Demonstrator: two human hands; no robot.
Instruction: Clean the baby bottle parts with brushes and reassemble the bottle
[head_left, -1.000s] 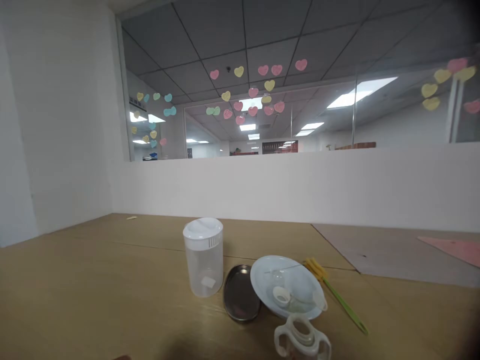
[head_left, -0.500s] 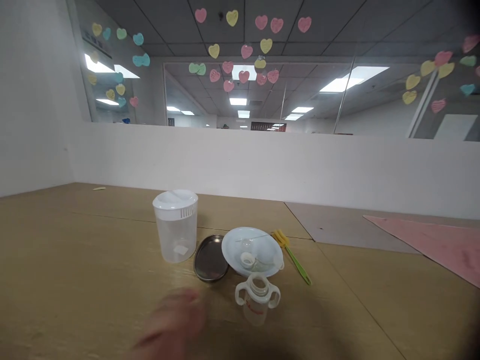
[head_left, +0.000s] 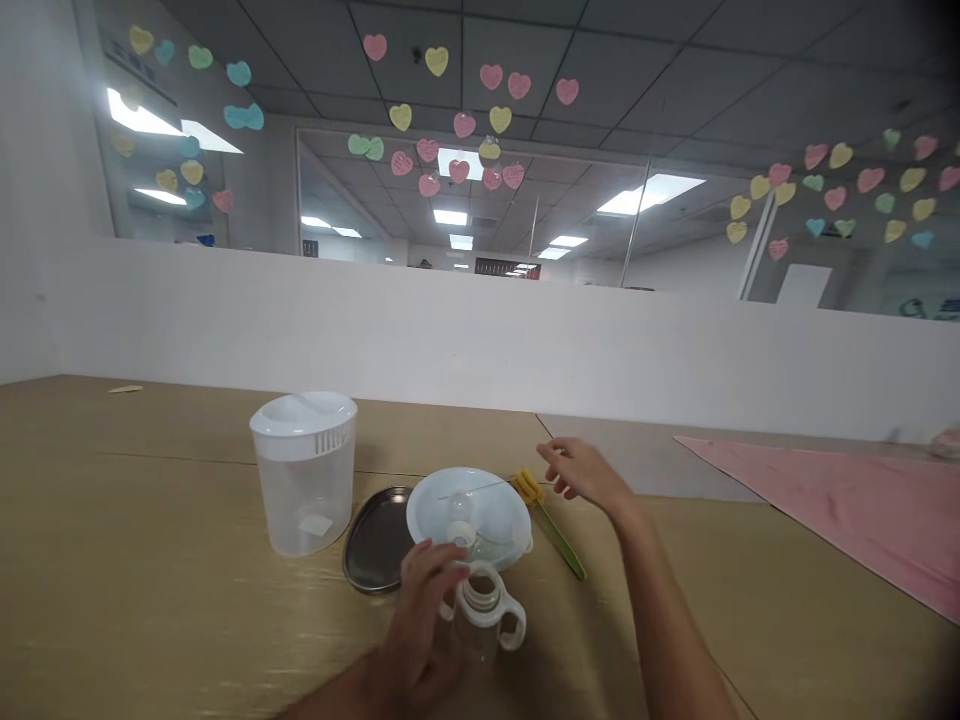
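My left hand (head_left: 427,600) is at the left side of a clear bottle (head_left: 477,625) with a white two-handled collar, its fingers curved and apart near the open mouth; whether they touch it cannot be made out. Over the table, right of the white bowl (head_left: 491,492), my right hand (head_left: 577,470) hangs with loosely spread fingers and nothing in them. In the bowl lie a clear nipple with a white ring (head_left: 460,525) and a thin stick. A yellow-headed brush (head_left: 561,542) with a green handle leans by the bowl's right edge.
A tall translucent container (head_left: 306,490) with a white lid stands left of a dark metal tray (head_left: 377,540). Pink cloth (head_left: 840,500) lies at the right. A white wall (head_left: 375,330) with glass above borders the table's back.
My left hand has moved right to the bottle. My right hand and forearm have come into view beside the bowl. The view has shifted, so the objects appear farther left.
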